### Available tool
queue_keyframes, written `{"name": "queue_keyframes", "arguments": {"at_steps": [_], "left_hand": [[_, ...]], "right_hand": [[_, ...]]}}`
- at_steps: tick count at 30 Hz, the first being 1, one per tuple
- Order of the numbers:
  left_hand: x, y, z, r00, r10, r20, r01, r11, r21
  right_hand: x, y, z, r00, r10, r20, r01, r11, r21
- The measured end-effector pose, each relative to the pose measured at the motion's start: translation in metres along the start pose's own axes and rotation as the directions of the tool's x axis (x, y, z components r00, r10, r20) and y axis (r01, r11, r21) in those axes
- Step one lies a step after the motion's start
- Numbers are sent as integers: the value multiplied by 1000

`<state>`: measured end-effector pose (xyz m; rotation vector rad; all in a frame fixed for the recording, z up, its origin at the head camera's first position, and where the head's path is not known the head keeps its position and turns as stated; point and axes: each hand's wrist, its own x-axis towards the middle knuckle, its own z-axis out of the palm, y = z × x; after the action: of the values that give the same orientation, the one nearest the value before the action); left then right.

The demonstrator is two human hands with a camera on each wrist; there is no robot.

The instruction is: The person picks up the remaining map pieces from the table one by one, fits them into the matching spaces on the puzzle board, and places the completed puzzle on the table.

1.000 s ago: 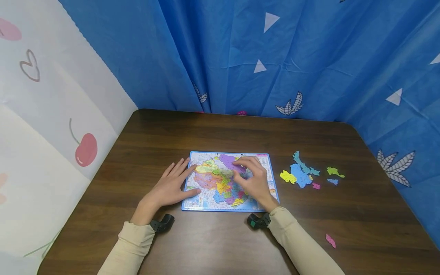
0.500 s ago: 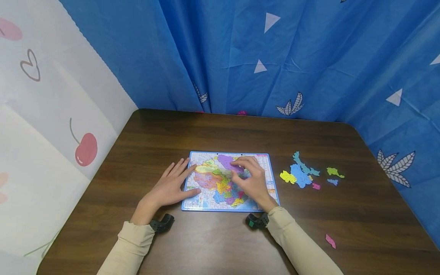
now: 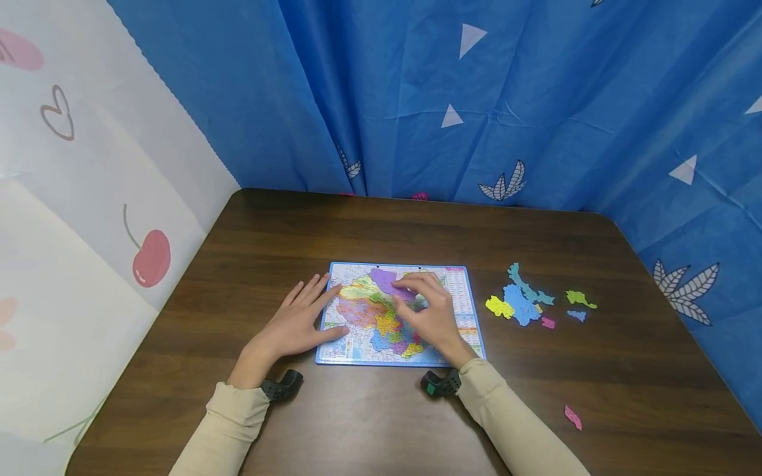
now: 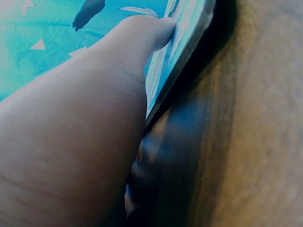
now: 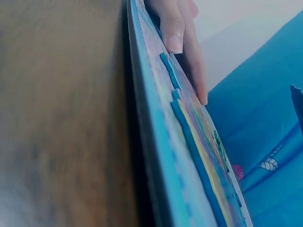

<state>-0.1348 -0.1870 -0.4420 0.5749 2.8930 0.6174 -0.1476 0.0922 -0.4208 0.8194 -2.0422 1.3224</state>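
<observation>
A map puzzle board (image 3: 339, 354) with a blue rim lies on the table, many coloured pieces set in its middle. My left hand (image 3: 294, 324) rests on the board's left side, fingers spread; its thumb lies on the board's surface. With bent thumb and fingers, my right hand (image 3: 431, 314) pinches the right part of a purple puzzle piece (image 3: 382, 279) near the board's top. The hand hides part of the board's right half. In the left wrist view the left thumb (image 4: 151, 30) touches the board (image 4: 158, 90). The right wrist view shows left fingers (image 5: 173, 33) on the board (image 5: 147, 94).
Right of the board lie loose pieces: teal (image 3: 526, 291), blue (image 3: 520, 305), yellow (image 3: 499, 306), small pink (image 3: 548, 322), green (image 3: 579, 299) and small blue (image 3: 576, 315). Another pink piece (image 3: 573, 417) lies nearer the front. A blue curtain (image 3: 405, 132) hangs behind the table (image 3: 286, 231).
My right hand has shifted slightly left across the board, and the purple puzzle piece has moved left with it. The left hand has stayed in place.
</observation>
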Motion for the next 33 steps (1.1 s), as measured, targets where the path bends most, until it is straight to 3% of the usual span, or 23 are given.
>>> {"name": "queue_keyframes", "arguments": {"at_steps": [6, 18, 33], "left_hand": [[0, 0, 0, 1000, -1, 0, 1, 1000, 7], [0, -3, 2, 1000, 3, -3, -3, 1000, 4], [0, -1, 2, 1000, 9, -13, -9, 1000, 7]], "right_hand": [[1, -1, 2, 1000, 0, 20, -1, 1000, 12], [-12, 31, 12, 997, 13, 81, -12, 1000, -11], [-9, 25, 20, 975, -25, 222, 26, 1000, -5]]}}
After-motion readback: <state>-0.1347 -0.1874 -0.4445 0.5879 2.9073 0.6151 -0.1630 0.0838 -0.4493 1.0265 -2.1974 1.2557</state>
